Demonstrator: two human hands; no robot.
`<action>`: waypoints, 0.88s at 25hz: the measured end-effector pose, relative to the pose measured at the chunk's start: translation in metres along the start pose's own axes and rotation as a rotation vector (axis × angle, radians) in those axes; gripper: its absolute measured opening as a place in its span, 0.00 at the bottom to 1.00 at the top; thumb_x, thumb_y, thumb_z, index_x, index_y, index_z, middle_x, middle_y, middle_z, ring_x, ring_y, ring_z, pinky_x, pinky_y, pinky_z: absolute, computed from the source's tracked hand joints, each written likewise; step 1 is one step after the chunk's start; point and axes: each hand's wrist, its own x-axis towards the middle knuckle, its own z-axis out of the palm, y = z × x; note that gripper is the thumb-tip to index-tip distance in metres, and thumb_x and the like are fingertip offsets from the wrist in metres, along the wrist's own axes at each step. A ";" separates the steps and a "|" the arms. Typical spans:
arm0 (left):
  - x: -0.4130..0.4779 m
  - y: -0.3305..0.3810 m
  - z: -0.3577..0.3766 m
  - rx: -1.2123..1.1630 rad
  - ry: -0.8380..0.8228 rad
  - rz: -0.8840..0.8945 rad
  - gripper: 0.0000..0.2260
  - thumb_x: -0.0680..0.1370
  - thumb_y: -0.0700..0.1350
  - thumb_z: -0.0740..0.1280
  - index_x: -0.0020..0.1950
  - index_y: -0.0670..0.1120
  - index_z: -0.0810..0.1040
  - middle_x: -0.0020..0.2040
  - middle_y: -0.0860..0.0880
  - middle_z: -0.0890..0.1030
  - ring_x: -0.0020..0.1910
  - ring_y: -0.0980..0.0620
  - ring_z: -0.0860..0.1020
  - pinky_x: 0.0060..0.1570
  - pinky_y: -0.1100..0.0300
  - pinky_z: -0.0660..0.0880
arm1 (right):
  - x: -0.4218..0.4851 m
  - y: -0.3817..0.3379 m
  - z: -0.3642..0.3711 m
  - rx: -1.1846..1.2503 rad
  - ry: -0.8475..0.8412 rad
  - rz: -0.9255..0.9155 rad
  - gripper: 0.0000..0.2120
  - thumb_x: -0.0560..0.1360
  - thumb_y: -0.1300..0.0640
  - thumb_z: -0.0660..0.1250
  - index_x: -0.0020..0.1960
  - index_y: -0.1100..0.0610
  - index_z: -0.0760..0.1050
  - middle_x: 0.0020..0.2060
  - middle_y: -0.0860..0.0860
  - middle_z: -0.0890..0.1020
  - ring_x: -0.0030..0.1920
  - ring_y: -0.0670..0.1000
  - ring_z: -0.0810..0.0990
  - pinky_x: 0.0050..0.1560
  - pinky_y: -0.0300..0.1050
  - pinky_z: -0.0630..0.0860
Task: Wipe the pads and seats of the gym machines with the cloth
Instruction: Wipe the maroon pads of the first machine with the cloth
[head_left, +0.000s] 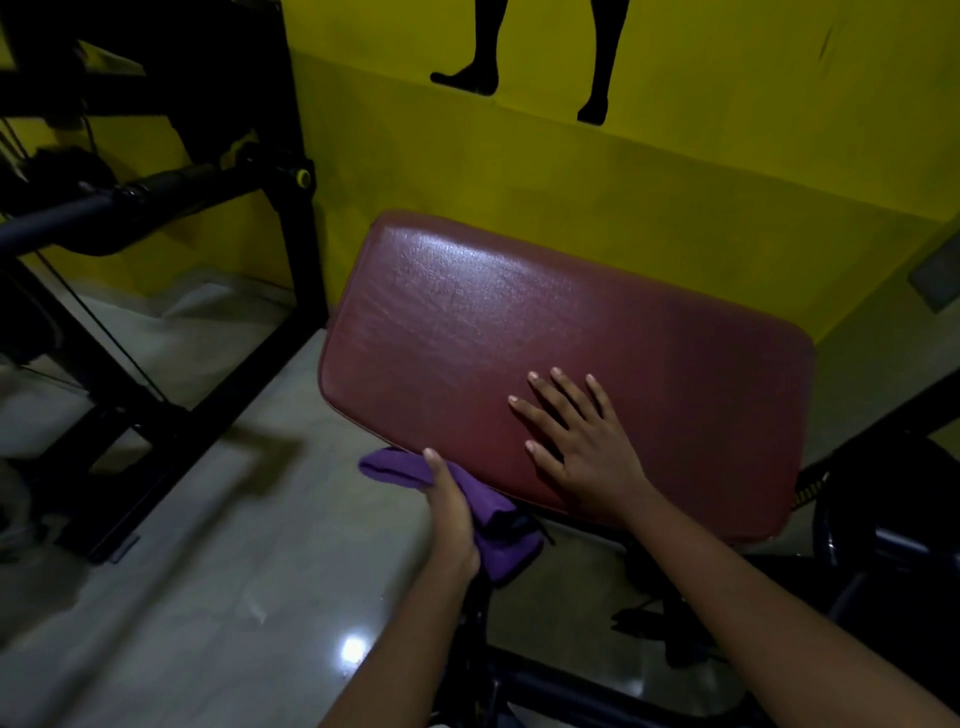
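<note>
A maroon padded seat (519, 332) of a gym machine fills the middle of the view, tilted toward the yellow wall. My right hand (576, 441) lies flat on its near part, fingers spread and straight. My left hand (452, 512) grips a purple cloth (498, 540) bunched against the pad's near-left edge. Part of the cloth hangs below the pad.
A black machine frame (291, 171) with a bar and cables stands at the left. The yellow wall (675, 171) is right behind the pad. A dark round part (883, 519) sits at the right. Shiny tiled floor (208, 597) lies below.
</note>
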 end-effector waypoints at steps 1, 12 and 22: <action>0.008 0.004 -0.005 0.011 0.035 0.003 0.52 0.57 0.79 0.62 0.73 0.51 0.63 0.69 0.50 0.73 0.64 0.48 0.75 0.69 0.46 0.66 | 0.003 -0.004 -0.001 0.028 0.012 0.034 0.24 0.76 0.43 0.54 0.72 0.45 0.61 0.72 0.50 0.67 0.73 0.50 0.58 0.72 0.56 0.51; 0.078 0.155 -0.054 0.285 -0.035 0.091 0.39 0.69 0.74 0.52 0.68 0.48 0.70 0.64 0.47 0.77 0.61 0.47 0.76 0.68 0.48 0.68 | 0.158 -0.111 0.028 0.074 0.096 0.527 0.27 0.78 0.41 0.49 0.74 0.48 0.57 0.75 0.54 0.59 0.75 0.55 0.56 0.72 0.62 0.45; 0.149 0.253 0.008 0.904 -0.305 0.266 0.45 0.62 0.80 0.50 0.64 0.50 0.75 0.60 0.45 0.80 0.59 0.48 0.78 0.64 0.48 0.71 | 0.161 -0.117 0.035 -0.074 0.110 0.570 0.28 0.78 0.41 0.51 0.75 0.47 0.55 0.75 0.52 0.56 0.75 0.54 0.54 0.72 0.62 0.51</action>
